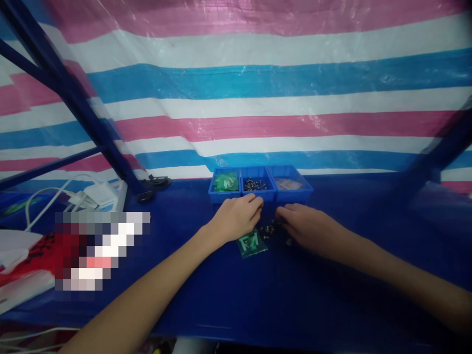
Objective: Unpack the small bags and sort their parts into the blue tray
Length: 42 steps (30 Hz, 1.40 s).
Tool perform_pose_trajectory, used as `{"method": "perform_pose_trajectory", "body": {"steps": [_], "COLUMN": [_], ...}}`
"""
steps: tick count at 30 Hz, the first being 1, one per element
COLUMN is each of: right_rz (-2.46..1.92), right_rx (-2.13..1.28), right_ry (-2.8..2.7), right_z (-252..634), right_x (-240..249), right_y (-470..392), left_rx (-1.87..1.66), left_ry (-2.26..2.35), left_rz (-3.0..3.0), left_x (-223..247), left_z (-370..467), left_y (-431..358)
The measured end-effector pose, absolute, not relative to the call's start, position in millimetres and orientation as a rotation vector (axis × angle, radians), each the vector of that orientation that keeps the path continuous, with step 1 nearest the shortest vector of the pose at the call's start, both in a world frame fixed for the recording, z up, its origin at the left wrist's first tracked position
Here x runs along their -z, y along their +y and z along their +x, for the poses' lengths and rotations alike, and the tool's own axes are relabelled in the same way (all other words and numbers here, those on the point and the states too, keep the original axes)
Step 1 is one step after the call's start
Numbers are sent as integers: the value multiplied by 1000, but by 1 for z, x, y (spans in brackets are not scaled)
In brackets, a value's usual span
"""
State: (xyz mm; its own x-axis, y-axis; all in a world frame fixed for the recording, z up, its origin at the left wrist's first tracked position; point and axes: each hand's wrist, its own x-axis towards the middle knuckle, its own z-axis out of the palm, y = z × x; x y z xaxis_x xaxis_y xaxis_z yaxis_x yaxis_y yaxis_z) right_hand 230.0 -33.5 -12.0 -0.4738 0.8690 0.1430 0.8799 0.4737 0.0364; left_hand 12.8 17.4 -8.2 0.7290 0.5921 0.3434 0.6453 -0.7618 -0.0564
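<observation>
My left hand [239, 215] is closed with its fingers curled down, just in front of the blue bins. Under its lower edge lies a small clear plastic bag [252, 244] with green and pale pieces in it. Whether those fingers grip anything is hidden. To the right, my right hand [303, 222] is low over the table, fingertips drawn together beside a small loose group of metal screws [270, 229]. What it pinches, if anything, is too small to make out. The screws lie on the table between both hands.
Behind my hands three joined blue bins stand in a row: one with green bags [226, 182], one with screws [254, 185], one with pale clear bags [289, 184]. White cables and a power strip [117, 196] lie left. A blue frame post [84, 115] rises there.
</observation>
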Motion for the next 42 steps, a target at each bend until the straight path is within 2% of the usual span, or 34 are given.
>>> {"method": "perform_pose_trajectory", "body": {"steps": [7, 11, 19, 23, 28, 42], "right_rz": [-1525, -1437, -1241, -1169, -1121, -1048], "right_rx": [97, -48, -277, -510, -760, -1035], "right_ry": [-2578, -2488, -1917, -1725, -1640, -1529], "right_z": [231, 232, 224, 213, 208, 212], "right_x": [21, 21, 5, 7, 8, 11], "right_y": [-26, -21, -22, -32, -37, -29], "left_rx": [455, 470, 595, 719, 792, 1054], "left_ry": [-983, -970, -849, -833, -908, -820], "left_rz": [-2760, -2767, -2945, -2947, -2879, -2945], "left_x": [7, 6, 3, 6, 7, 9], "left_z": [13, 13, 19, 26, 28, 25], "left_y": [16, 15, 8, 1, -3, 1]}}
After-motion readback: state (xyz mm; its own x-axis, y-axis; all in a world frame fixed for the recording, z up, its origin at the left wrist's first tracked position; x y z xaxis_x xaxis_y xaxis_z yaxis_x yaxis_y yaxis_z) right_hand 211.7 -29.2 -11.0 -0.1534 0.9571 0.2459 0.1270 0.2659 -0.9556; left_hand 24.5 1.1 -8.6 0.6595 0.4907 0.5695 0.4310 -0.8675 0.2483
